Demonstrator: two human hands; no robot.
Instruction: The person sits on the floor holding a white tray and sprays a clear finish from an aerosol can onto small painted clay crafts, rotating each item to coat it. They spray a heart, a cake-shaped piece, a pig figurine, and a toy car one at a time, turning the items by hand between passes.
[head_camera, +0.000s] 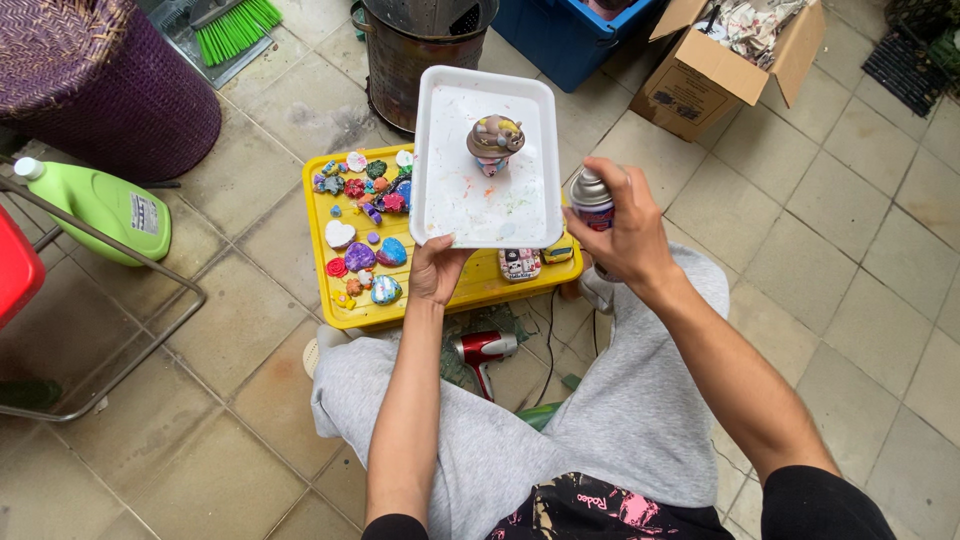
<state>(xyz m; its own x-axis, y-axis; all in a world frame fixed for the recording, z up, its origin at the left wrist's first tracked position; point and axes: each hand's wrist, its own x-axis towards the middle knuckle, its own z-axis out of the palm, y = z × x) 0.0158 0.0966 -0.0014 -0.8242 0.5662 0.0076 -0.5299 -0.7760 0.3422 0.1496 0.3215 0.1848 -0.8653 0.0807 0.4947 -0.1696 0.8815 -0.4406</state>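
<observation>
My left hand (436, 268) grips the near edge of a white rectangular tray (450, 200) and holds it up above a yellow tray. A small painted mushroom-shaped figure (494, 141) stands upright on the white tray. My right hand (618, 230) is closed round a spray can (592, 199) just to the right of the white tray, with the index finger on top of its nozzle. The yellow tray (330, 290) lies on the floor below and carries several painted heart and round pieces (362, 256).
A red hair dryer (484, 350) lies on the floor between my knees. A green jug (100, 205) and a metal chair frame (120, 300) are at left, a purple basket (110, 80) behind. A metal bin (410, 50), blue crate (570, 35) and cardboard box (715, 70) stand ahead.
</observation>
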